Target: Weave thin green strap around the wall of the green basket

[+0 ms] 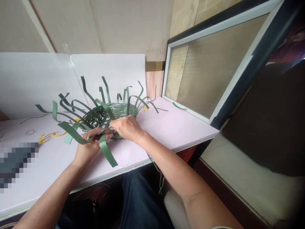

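A half-woven green strap basket (114, 112) lies tilted on the pale pink table (176, 127), with several loose strap ends sticking up and out around its rim. My left hand (88, 147) is closed on a broad green strap (73, 132) at the basket's near edge. My right hand (127, 128) rests on the basket's near rim, fingers curled round the weave and pinching a strap. Another strap end (107, 152) hangs down between my hands toward the table's front edge.
White boards (35, 79) stand behind the table. A framed screen (209, 66) leans at the right. Yellow strap scraps (51, 135) and a small ring (30, 131) lie at the left. A blurred patch (16, 163) covers the near left. The table edge drops off close to my legs.
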`<state>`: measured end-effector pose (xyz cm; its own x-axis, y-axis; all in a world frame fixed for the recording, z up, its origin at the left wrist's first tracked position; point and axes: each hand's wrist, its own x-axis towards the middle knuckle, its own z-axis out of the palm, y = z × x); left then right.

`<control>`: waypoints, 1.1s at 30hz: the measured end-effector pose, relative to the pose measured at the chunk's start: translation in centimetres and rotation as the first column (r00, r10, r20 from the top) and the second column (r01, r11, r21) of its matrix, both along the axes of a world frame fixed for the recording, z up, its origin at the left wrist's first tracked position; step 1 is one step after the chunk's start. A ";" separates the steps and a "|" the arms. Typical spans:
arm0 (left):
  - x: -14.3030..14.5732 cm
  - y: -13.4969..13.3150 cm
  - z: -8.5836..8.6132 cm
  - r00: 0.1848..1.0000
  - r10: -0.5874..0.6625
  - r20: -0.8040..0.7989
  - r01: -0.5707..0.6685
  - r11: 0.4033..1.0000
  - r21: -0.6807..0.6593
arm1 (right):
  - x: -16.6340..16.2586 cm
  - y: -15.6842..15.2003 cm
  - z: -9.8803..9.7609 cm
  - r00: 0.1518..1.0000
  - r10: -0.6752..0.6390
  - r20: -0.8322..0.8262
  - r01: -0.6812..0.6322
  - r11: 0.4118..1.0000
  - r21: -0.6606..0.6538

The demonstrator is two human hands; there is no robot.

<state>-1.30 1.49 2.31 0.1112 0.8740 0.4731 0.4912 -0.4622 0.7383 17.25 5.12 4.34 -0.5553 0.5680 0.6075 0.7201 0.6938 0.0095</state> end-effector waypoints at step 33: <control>0.4 0.3 -0.3 0.997 -0.073 0.022 0.072 0.997 0.032 | 3.7 -9.9 -4.3 0.987 0.156 0.048 -0.161 0.890 0.426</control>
